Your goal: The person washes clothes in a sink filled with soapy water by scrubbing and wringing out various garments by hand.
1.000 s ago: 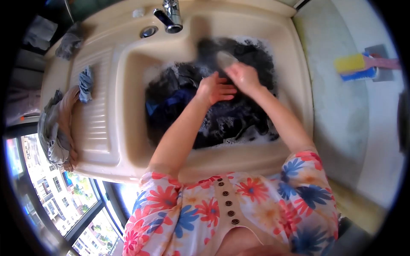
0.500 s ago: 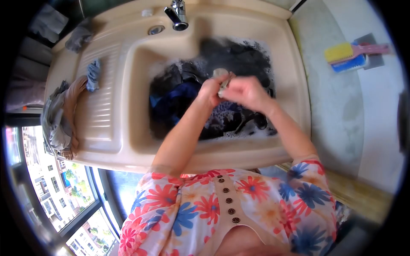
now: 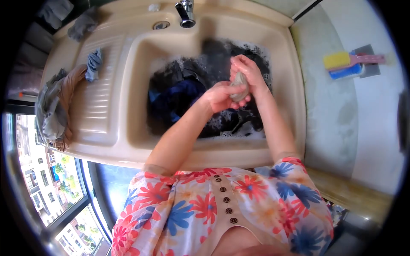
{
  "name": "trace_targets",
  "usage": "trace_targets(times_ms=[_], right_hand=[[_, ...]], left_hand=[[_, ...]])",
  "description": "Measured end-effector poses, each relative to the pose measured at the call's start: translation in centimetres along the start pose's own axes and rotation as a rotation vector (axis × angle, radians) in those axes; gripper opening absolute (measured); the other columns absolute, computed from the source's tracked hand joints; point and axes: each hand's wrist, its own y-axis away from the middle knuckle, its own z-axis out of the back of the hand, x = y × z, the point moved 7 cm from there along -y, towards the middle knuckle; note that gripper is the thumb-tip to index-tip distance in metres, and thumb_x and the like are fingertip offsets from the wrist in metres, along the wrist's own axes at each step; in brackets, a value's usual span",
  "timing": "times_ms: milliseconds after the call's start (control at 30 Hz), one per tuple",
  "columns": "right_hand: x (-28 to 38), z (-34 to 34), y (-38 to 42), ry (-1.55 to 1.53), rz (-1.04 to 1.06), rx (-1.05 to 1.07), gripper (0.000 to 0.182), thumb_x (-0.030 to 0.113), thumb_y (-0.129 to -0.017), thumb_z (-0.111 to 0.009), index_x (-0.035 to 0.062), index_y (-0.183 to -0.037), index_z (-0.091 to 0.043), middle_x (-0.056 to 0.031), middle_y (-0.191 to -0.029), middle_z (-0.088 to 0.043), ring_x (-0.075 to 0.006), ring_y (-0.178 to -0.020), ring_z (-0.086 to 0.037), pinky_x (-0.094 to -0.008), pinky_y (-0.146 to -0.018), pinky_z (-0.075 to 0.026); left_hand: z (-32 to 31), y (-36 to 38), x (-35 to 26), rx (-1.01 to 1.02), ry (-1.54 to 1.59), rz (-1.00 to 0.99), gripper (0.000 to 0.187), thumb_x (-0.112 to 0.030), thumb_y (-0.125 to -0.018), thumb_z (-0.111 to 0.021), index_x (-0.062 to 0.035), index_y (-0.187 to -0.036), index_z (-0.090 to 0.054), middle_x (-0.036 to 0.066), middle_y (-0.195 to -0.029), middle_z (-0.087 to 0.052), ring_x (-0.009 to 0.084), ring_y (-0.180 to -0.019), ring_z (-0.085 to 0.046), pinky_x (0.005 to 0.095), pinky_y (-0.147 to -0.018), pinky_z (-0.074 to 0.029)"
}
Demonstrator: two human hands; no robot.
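Note:
A small wet beige-grey cloth [image 3: 240,87], bunched into a wad, is between my hands above the sink. My left hand [image 3: 222,96] is closed around its lower part, thumb lying across the front. Against its upper right side my right hand [image 3: 247,71] curls, fingers bent over and partly hiding the top end. The cloth's exact kind cannot be made out. Below both hands, dark laundry [image 3: 179,96] soaks in sudsy, dark water in the beige sink [image 3: 137,102]; one dark blue piece lies at the left.
A chrome faucet [image 3: 186,15] stands at the sink's back edge. On the ribbed drainboard [image 3: 100,102] lie a light blue cloth [image 3: 94,64], a grey cloth [image 3: 83,24] and twisted grey and brown garments [image 3: 60,104]. Brushes, one yellow-bristled [image 3: 337,60], rest on the right ledge.
My hands have shifted slightly right. The cloth is now squeezed into a compact wad, and my right hand has turned upright beside it, fingers pointing toward the faucet side.

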Motion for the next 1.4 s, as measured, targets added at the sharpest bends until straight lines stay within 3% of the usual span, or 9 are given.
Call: trace_targets(times_ms=[200, 333, 467, 633, 733, 1000, 1067, 1267, 1400], right_hand=[[-3.5, 2.1, -3.2, 1.112, 0.182, -0.359, 0.022, 0.019, -0.074, -0.066, 0.0007, -0.079, -0.057, -0.0129, -0.072, -0.062, -0.0242, -0.064, -0.060, -0.0338, -0.060, -0.048], [-2.0, 0.9, -2.7, 1.044, 0.230, -0.320, 0.023, 0.023, -0.076, -0.065, 0.0025, -0.081, -0.058, -0.0135, -0.073, -0.062, -0.0241, -0.071, -0.062, -0.0334, -0.065, -0.048], [4.2, -2.6, 2.1, 0.676, 0.262, 0.233, 0.029, 0.005, -0.084, -0.053, 0.0021, -0.112, -0.048, -0.0093, -0.107, -0.056, -0.0144, -0.099, -0.053, -0.0273, -0.083, -0.044], [7.8, -7.6, 10.2, 1.655, 0.826, 0.332, 0.066, -0.002, -0.059, -0.059, 0.0101, -0.123, -0.045, -0.0114, -0.117, -0.050, -0.0273, -0.107, -0.049, -0.0321, -0.081, -0.043], [8.1, -7.3, 10.2, 1.498, 0.923, 0.385, 0.062, 0.004, -0.062, -0.062, 0.0093, -0.122, -0.046, -0.0097, -0.107, -0.054, -0.0267, -0.096, -0.053, -0.0318, -0.074, -0.045], [3.6, -2.7, 8.3, 1.920, 0.360, 0.411, 0.016, 0.017, -0.067, -0.061, 0.0073, -0.077, -0.052, -0.0107, -0.073, -0.060, -0.0291, -0.071, -0.060, -0.0383, -0.059, -0.049], [0.0, -0.2, 8.1, 1.937, 0.140, 0.411, 0.017, 0.017, -0.066, -0.062, 0.0075, -0.078, -0.055, -0.0129, -0.073, -0.062, -0.0313, -0.073, -0.061, -0.0405, -0.061, -0.049], [-8.2, 3.9, 9.5, 1.260, -0.333, 0.515, 0.022, 0.012, -0.067, -0.067, 0.0057, -0.087, -0.063, -0.0137, -0.084, -0.065, -0.0256, -0.078, -0.062, -0.0342, -0.072, -0.047], [-7.0, 3.1, 6.2, 0.649, -0.509, 0.481, 0.031, 0.010, -0.072, -0.067, 0.0056, -0.100, -0.056, -0.0012, -0.072, -0.059, -0.0065, -0.060, -0.054, -0.0204, -0.040, -0.041]], left_hand=[[2.6, -0.2, -0.5, -0.545, -1.228, 0.037, 0.033, -0.027, -0.080, -0.055, 0.0013, -0.098, -0.058, 0.020, -0.086, -0.063, 0.0310, -0.072, -0.063, 0.0364, -0.052, -0.048], [4.1, -0.6, -1.3, -0.550, -1.304, -0.190, 0.035, -0.030, -0.079, -0.055, 0.0029, -0.091, -0.059, 0.019, -0.076, -0.062, 0.0304, -0.065, -0.062, 0.0364, -0.051, -0.047], [2.3, 1.4, -1.5, -0.138, -0.142, 0.197, 0.030, -0.038, -0.082, -0.053, -0.0088, -0.077, -0.050, -0.002, -0.049, -0.036, 0.0067, -0.036, -0.026, 0.0215, -0.033, -0.018], [-3.1, 2.1, -1.7, 0.456, 0.291, 0.109, 0.032, -0.037, -0.083, -0.048, -0.0050, -0.081, -0.050, 0.000, -0.049, -0.038, 0.0073, -0.035, -0.027, 0.0204, -0.033, -0.018], [-5.7, 2.5, -0.2, 0.602, 0.259, 0.200, 0.032, -0.035, -0.077, -0.051, -0.0029, -0.077, -0.048, 0.002, -0.048, -0.039, 0.0091, -0.035, -0.026, 0.0229, -0.034, -0.020], [-4.1, 1.5, 1.4, 0.106, -0.412, 0.286, 0.023, -0.019, -0.076, -0.052, -0.0076, -0.058, -0.043, -0.002, -0.048, -0.035, 0.0080, -0.036, -0.027, 0.0213, -0.033, -0.018], [-3.9, 0.8, 1.3, -0.044, -1.177, -0.026, 0.023, -0.020, -0.075, -0.050, 0.0005, -0.077, -0.061, 0.012, -0.066, -0.060, 0.0214, -0.058, -0.058, 0.0324, -0.054, -0.046], [-3.4, 1.2, 5.2, -0.051, -1.767, 0.273, 0.030, -0.021, -0.077, -0.050, -0.0003, -0.096, -0.062, 0.019, -0.094, -0.062, 0.0300, -0.089, -0.061, 0.0385, -0.077, -0.047], [-2.2, 2.2, -0.2, -0.269, -1.922, 0.072, 0.025, -0.019, -0.078, -0.050, -0.0010, -0.094, -0.055, 0.017, -0.084, -0.064, 0.0316, -0.080, -0.063, 0.0388, -0.068, -0.050]])
